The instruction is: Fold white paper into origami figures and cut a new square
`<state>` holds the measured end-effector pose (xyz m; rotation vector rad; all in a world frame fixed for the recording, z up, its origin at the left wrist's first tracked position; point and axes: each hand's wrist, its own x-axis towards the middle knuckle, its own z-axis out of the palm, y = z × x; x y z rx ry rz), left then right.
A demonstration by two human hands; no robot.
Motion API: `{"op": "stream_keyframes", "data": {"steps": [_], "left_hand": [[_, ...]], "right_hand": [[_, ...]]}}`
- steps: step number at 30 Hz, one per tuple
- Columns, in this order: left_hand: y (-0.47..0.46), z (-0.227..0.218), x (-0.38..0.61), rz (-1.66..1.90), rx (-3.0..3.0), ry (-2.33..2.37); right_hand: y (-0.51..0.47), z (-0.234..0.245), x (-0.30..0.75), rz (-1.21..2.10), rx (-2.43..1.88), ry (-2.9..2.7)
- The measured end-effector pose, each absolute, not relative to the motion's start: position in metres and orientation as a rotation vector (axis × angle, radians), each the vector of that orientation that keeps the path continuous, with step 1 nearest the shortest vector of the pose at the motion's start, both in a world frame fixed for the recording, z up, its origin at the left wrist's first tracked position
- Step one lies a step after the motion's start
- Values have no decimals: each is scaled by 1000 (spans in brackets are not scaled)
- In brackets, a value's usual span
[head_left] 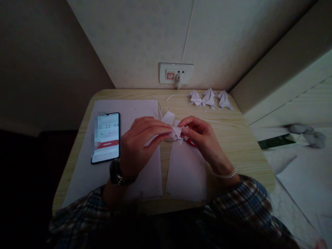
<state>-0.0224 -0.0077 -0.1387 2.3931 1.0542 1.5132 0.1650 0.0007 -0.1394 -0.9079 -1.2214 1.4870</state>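
Between my two hands is a small folded white paper piece (177, 132), an origami shape with pointed flaps. My left hand (145, 138) pinches its left side with fingertips and thumb. On the other side, my right hand (201, 136) grips the right edge between thumb and forefinger. Just below lies a narrow stack of white paper (188, 173). Something red, perhaps a scissors handle (191, 142), shows partly under my right hand. A loose white paper piece (168, 118) rests beyond my left fingertips.
Three folded paper figures (209, 98) stand at the table's back right. A phone (106, 138) showing a timer lies on a larger paper stack (137, 107) at left. Thin paper scraps (170, 97) lie near the back edge. A wall socket (176, 73) holds a plug.
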Motion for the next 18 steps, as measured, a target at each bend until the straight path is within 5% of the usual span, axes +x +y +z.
{"op": "stream_keyframes", "data": {"steps": [18], "left_hand": [[-8,-138,-23,1498,2320,1000]], "right_hand": [[0,-136,164,1461,-963,-1256]]}}
